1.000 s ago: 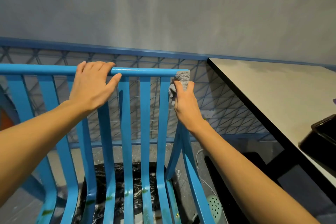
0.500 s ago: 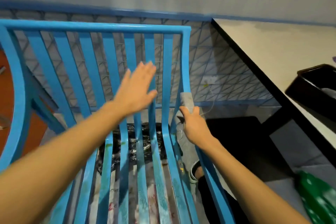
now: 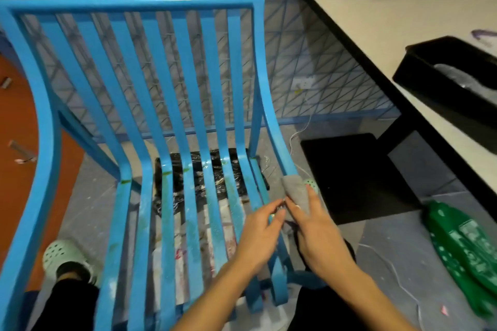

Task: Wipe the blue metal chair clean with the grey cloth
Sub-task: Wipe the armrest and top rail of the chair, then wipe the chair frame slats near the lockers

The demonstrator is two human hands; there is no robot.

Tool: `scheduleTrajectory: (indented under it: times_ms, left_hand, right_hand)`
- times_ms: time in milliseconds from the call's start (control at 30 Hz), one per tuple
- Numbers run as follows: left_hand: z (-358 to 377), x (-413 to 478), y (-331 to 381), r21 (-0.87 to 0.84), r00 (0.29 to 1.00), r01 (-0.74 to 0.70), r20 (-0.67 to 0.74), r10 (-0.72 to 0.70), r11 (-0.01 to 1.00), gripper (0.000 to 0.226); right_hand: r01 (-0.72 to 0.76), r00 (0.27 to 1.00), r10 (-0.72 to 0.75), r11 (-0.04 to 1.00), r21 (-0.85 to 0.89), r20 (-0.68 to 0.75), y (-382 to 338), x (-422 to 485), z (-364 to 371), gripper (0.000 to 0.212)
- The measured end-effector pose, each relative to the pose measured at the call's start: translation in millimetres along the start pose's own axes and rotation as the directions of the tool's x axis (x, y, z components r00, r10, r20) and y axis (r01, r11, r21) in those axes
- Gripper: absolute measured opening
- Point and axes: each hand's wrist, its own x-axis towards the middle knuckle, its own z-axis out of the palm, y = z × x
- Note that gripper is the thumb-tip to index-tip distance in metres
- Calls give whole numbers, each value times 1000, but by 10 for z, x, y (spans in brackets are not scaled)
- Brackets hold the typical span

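A person bends over a blue metal slatted chair [image 3: 188, 121], both hands working at the right-hand side rail where the backrest curves into the seat. The right hand [image 3: 320, 234] holds a folded grey cloth [image 3: 295, 192] against that rail, the cloth draped over its extended fingers and pinned by the thumb. The left hand [image 3: 258, 234] sits just beside it, thumb and forefinger seemingly pinching the cloth's lower edge, as if to reset the fold.

With the grip shared between two hands, the cloth could slip free and drop through the gaps between the slats onto the crumpled black plastic sheet [image 3: 188, 166] on the floor below. The pale smears on the seat slats look untouched, and a loosely bunched cloth could skim over them. A black tray [image 3: 430, 80] stands on the pale counter [image 3: 376, 21] to the right, well apart.
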Motion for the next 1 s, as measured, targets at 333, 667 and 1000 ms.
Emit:
scheduleTrajectory:
  times_ms: [333,667,1000]
  left_hand:
    - [90,-413,-66,-431,947,321,130,-294,844,22]
    - [-550,-555,-59,-368,971,196,-59,-233,909,19]
    - [-1239,-1185,-755,-461,852,319,-244,-464,828,17]
  right_hand:
    - [-12,994,21,997,80,-108,14,-273,149,58]
    - [7,999,-4,997,77,-34,-119,740,-119,61]
    - [204,938,-311,851,483,152,-1126,235,312,63]
